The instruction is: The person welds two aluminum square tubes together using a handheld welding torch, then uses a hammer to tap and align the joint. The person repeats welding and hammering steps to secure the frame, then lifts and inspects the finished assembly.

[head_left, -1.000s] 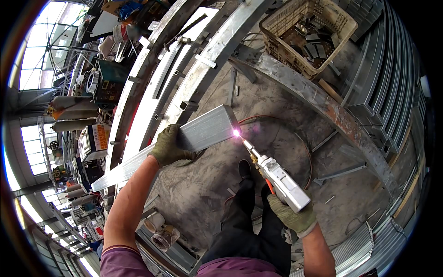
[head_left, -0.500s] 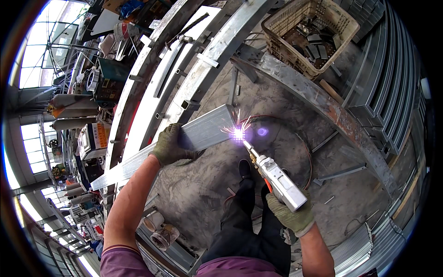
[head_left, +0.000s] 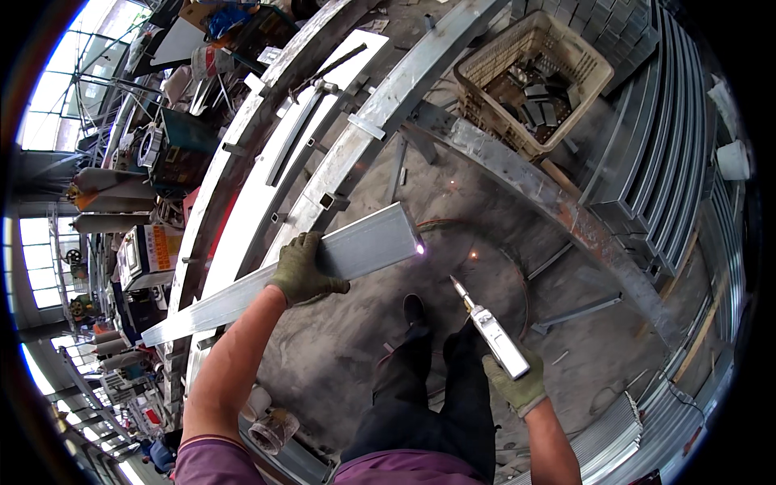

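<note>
A long grey rectangular metal tube [head_left: 368,242] runs from the lower left to the middle of the view, resting across the steel rack. My left hand [head_left: 301,271], in an olive work glove, is closed round the tube a little back from its near end. A small bright spot glows at that end's lower corner. My right hand [head_left: 517,381], gloved too, grips a silver handheld welding gun [head_left: 497,338]. Its narrow tip points up and left, apart from the tube. A dark hose lies looped on the floor behind it.
A steel rack [head_left: 376,121] with white-topped beams stands at the left and back. Farther right are a tan plastic crate [head_left: 594,77] of metal offcuts and stacked metal profiles [head_left: 638,178]. A steel beam [head_left: 550,190] crosses the right side. Dirty buckets [head_left: 275,431] stand lower left.
The welding gun has drawn back down and right from the tube's end. The bright arc and spray of sparks have died, leaving a small glow. My left hand keeps its hold.
</note>
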Motion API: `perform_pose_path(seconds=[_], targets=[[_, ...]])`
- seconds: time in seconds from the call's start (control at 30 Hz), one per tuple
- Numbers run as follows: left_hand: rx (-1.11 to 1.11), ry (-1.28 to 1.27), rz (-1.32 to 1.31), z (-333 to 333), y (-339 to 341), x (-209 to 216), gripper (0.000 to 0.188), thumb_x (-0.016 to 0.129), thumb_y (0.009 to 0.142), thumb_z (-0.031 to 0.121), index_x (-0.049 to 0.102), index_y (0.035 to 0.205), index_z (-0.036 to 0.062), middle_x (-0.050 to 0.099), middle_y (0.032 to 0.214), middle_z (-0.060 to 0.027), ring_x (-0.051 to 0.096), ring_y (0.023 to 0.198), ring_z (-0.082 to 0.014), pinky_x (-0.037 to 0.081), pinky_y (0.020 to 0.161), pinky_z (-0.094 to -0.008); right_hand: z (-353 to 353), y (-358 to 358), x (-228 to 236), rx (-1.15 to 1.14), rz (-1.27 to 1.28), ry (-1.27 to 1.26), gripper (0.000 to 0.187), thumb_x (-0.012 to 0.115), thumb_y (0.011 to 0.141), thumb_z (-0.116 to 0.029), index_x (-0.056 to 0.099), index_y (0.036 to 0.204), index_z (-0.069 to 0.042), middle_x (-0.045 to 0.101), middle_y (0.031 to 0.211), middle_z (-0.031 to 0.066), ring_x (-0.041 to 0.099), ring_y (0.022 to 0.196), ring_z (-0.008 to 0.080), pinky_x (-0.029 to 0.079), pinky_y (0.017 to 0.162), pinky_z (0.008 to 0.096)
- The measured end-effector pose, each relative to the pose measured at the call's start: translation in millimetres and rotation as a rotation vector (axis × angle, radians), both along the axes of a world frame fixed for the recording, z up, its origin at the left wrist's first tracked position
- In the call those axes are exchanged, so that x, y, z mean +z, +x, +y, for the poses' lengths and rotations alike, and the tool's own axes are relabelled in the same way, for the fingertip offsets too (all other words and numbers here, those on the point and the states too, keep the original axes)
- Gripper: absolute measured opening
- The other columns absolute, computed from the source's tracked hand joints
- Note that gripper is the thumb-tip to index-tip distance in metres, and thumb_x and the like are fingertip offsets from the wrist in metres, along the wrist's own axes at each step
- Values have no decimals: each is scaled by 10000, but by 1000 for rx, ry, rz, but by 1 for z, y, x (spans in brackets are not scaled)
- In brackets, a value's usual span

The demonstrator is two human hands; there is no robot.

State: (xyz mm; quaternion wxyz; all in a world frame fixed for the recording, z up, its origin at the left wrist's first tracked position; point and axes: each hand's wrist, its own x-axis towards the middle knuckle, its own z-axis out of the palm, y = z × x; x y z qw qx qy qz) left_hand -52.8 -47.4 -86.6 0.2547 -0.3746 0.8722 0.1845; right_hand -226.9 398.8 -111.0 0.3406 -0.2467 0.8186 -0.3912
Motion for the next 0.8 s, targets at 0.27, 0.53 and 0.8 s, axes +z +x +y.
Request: perform_pose_path(seconds=[0.27, 0.53, 0.8], targets=[[-32, -1, 31, -4, 1, -2, 1190, 974, 576, 655, 539, 1486, 24, 615, 1410, -193, 566, 1360, -378, 414, 1171, -490, 3, -28, 22, -163, 49, -39, 322, 862, 876, -193, 744, 1134, -40, 758, 975, 127, 734, 872, 270, 585, 817, 397], [-27, -5, 100, -2, 4, -7, 1160, 986, 555, 645, 544, 1455, 61, 623, 1384, -202, 564, 1341, -395, 425, 1161, -510, -9, -92, 41, -455, 88, 66, 283, 822, 925, -175, 727, 1138, -17, 715, 944, 40, 672, 859, 152, 565, 766, 369], [-43, 25, 98, -5, 0, -8, 1169, 1002, 536, 594, 526, 1462, 61, 617, 1355, -214, 577, 1279, -405, 442, 1113, -505, -52, -256, -5, -518, -7, 31, 276, 823, 952, -200, 747, 1166, -44, 713, 968, 14, 662, 849, 130, 548, 730, 361]])
